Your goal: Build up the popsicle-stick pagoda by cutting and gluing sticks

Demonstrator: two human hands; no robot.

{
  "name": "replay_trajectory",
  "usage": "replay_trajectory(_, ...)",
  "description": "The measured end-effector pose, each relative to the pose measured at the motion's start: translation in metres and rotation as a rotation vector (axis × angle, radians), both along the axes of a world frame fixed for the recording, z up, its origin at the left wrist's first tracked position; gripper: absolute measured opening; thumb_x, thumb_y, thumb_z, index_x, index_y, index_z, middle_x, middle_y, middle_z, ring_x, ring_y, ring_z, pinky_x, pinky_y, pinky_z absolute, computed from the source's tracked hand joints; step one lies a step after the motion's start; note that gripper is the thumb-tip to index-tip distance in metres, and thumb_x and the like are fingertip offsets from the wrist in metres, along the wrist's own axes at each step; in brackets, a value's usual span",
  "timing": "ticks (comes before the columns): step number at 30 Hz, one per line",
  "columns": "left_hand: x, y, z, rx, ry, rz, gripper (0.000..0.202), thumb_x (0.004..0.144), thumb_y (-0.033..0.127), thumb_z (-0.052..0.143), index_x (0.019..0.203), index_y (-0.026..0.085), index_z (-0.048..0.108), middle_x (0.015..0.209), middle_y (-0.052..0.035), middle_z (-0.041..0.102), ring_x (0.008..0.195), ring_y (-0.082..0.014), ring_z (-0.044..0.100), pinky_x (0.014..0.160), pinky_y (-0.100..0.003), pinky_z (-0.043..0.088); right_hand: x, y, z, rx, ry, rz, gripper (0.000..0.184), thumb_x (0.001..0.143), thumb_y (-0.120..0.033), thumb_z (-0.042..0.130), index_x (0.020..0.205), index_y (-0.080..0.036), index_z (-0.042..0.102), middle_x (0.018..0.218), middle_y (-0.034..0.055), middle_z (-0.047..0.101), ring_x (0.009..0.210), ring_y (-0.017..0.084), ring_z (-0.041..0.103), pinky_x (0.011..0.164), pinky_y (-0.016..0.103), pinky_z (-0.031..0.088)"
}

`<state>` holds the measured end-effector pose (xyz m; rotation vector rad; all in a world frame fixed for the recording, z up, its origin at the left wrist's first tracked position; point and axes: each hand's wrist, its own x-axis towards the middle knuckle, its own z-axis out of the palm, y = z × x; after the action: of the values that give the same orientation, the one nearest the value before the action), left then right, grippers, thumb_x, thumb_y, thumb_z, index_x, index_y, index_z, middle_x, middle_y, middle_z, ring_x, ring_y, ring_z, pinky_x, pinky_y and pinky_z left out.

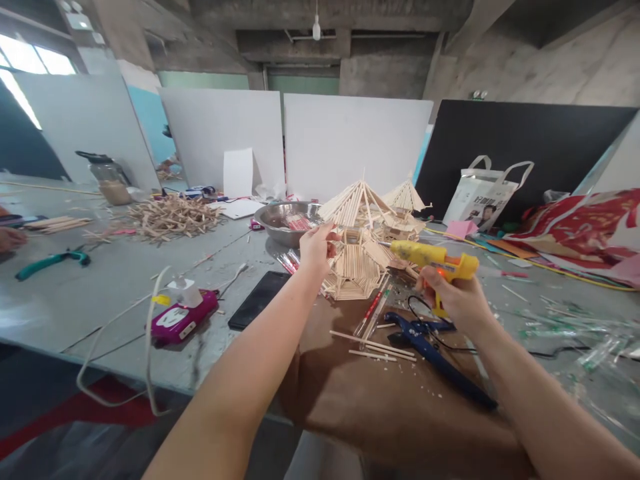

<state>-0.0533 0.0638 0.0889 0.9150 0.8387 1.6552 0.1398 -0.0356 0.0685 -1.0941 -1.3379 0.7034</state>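
My right hand (463,301) is wrapped round the handle of a yellow glue gun (417,253), whose nozzle points left at a small pavilion model (354,267) built of thin wooden sticks. My left hand (317,251) grips the left side of this model with bent fingers; the fingertips are partly hidden. The model has a pointed roof above a slatted base. Below it, loose wooden sticks (373,357) and sticks in clear wrappers lie on a brown board (330,393). Blue-handled pliers (440,360) rest under the glue gun, beside its black cord.
A second stick model (404,199) stands behind. Leftward are a metal bowl (270,223), a black phone (261,300), a purple power strip (183,320) with a white cable, teal pliers (53,263) and a stick heap (170,217). Another person's hand (11,239) shows far left. Plastic wrappers (600,347) lie right.
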Motion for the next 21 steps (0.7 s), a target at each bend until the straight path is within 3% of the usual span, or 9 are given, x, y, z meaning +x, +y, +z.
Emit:
replay_trajectory(6,-0.005,0.001,-0.004,0.003,0.022,-0.007,0.018,0.062,0.029,0.058,0.065,0.011,0.056,0.044,0.0017,0.050,0.026,-0.0013,0.031,0.030,-0.018,0.020,-0.012,0.037,0.029,0.111,-0.274,-0.002,0.029,0.066,-0.047,0.055,0.061,-0.018,0.053,0.045,-0.0022,0.049,0.034,0.007,0.040,0.031,0.021,0.030)
replay_trajectory(12,-0.008,0.006,-0.008,0.023,0.005,-0.038,0.021,0.061,0.032,0.059,0.066,0.012,0.056,0.045,0.0014,0.051,0.026,-0.0014,0.032,0.031,-0.018,0.019,-0.031,0.049,0.053,0.217,-0.643,-0.066,0.030,0.068,-0.047,0.052,0.065,-0.018,0.058,0.047,-0.0012,0.050,0.045,0.011,0.047,0.041,0.024,0.034)
replay_trajectory(21,-0.005,0.003,-0.007,0.029,0.006,-0.051,0.018,0.062,0.030,0.058,0.065,0.013,0.054,0.046,0.0017,0.052,0.027,-0.0020,0.033,0.031,-0.018,0.019,-0.040,0.053,0.062,0.281,-0.799,-0.065,0.037,0.071,-0.051,0.046,0.066,-0.017,0.059,0.045,-0.0014,0.048,0.045,0.010,0.045,0.044,0.025,0.033)
